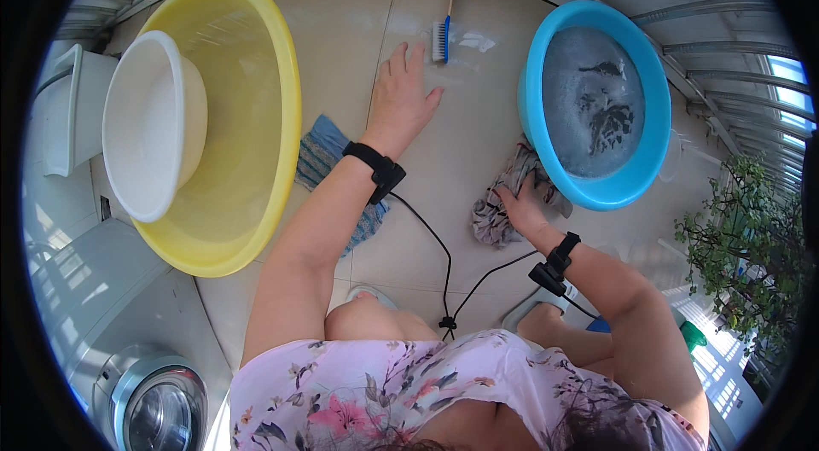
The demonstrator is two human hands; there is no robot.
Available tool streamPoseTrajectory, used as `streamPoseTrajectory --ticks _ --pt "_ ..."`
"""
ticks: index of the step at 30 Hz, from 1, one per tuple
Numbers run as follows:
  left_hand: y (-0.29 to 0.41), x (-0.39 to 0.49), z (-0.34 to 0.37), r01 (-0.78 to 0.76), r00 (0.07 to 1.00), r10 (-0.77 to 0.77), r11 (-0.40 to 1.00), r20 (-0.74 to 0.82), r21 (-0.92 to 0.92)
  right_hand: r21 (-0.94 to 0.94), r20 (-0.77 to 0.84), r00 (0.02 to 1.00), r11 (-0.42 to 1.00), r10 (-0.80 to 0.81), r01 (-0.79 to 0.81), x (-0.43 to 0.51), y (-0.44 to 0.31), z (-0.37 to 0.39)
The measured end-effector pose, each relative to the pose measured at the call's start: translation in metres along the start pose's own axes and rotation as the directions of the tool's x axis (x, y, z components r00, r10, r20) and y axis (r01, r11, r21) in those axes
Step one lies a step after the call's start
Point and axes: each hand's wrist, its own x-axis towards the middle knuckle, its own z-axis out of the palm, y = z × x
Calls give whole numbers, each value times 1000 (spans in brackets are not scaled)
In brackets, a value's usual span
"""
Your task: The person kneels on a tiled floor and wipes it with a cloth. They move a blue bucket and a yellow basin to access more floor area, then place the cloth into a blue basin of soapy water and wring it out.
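Note:
My left hand (403, 89) is held out with its fingers apart and nothing in it, just left of a blue-and-white scrub brush (441, 35) on the tiled floor. A striped blue cloth (320, 150) lies on the floor, partly hidden under my left forearm. My right hand (526, 204) rests on a crumpled patterned cloth (496, 214); whether its fingers grip the cloth is hard to tell. That cloth touches the near left side of a light-blue plastic basin (532, 112), which holds sudsy grey water with dark cloth showing in it.
At left, a white basin (173, 67) sits in a large yellow basin (288, 112). A front-loading washing machine (160, 412) stands at lower left, leafy plants (748, 246) at right. Metal railings (684, 9) border the floor. Black cables (441, 246) run from both wristbands.

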Motion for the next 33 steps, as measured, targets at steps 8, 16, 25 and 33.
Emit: streamPoseTrajectory --ticks 8,16,25,33 --pt "1 55 54 125 968 -116 992 223 -25 -10 -150 983 993 111 -114 28 -73 19" --pt "-75 -173 -82 65 916 -101 992 387 104 81 -161 984 994 81 -68 167 -228 -15" --pt "-201 -351 -187 321 761 -599 680 248 659 -438 126 775 667 -619 603 114 -342 53" --pt "-232 -408 -221 699 656 -747 546 -109 462 -396 75 749 670 -658 628 18 -120 15"
